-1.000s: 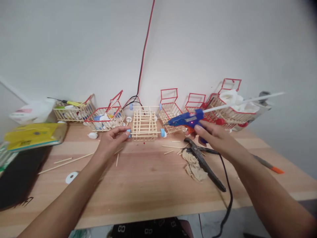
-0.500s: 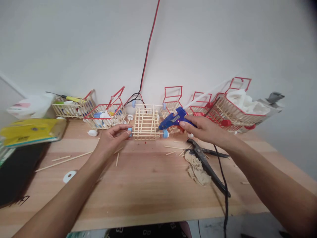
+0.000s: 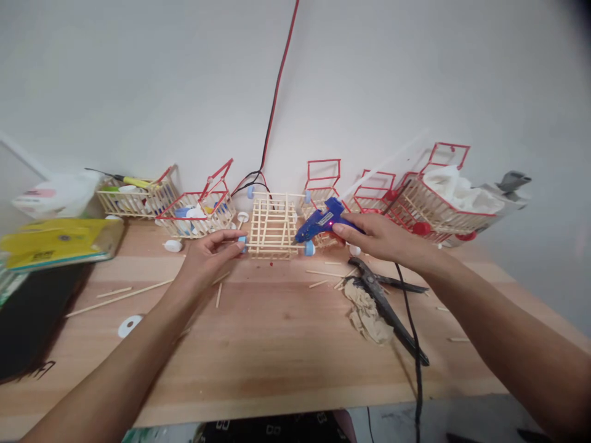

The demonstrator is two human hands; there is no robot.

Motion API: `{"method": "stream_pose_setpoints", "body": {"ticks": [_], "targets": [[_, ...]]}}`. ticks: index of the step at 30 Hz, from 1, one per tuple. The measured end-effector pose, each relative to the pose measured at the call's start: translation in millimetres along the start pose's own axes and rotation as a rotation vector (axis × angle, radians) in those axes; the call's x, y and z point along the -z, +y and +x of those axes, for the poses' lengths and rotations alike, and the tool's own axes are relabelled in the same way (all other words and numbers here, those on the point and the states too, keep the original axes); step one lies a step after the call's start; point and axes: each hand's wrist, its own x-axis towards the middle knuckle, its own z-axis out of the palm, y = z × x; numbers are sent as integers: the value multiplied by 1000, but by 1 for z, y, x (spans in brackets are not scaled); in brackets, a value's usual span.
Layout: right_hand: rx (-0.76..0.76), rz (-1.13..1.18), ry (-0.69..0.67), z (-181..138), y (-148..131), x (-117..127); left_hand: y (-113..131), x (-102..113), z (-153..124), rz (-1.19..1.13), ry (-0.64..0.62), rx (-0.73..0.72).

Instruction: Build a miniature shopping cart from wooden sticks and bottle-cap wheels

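Note:
A small cart of thin wooden sticks (image 3: 272,224) lies with its wheels up on the table. Blue bottle-cap wheels stand at its corners, among them the near left wheel (image 3: 242,243) and the near right wheel (image 3: 309,248). My left hand (image 3: 216,252) is closed on the near left wheel, thumb and fingers pinching it. In my right hand (image 3: 372,235) is a blue glue gun (image 3: 321,221) with a small light glowing on its side. Its nozzle points down left, at the stick axle beside the near right wheel; whether it touches cannot be made out.
Stick carts with red handles stand along the wall, including one holding caps (image 3: 196,215) and one with white tissue (image 3: 455,200). Black pliers (image 3: 383,301) lie by crumpled paper (image 3: 368,311). A tape roll (image 3: 130,326), loose sticks and a yellow packet (image 3: 60,243) are at left.
Almost nothing differs. The glue gun and cart keep their places relative to each other, and the view has shifted very slightly.

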Motion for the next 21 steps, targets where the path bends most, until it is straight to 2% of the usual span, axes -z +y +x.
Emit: {"method": "stream_pose_setpoints", "body": {"ticks": [21], "targets": [[-56,-45,-8,2,-1,-2,1,-1,0,-14,-13,12]]}}
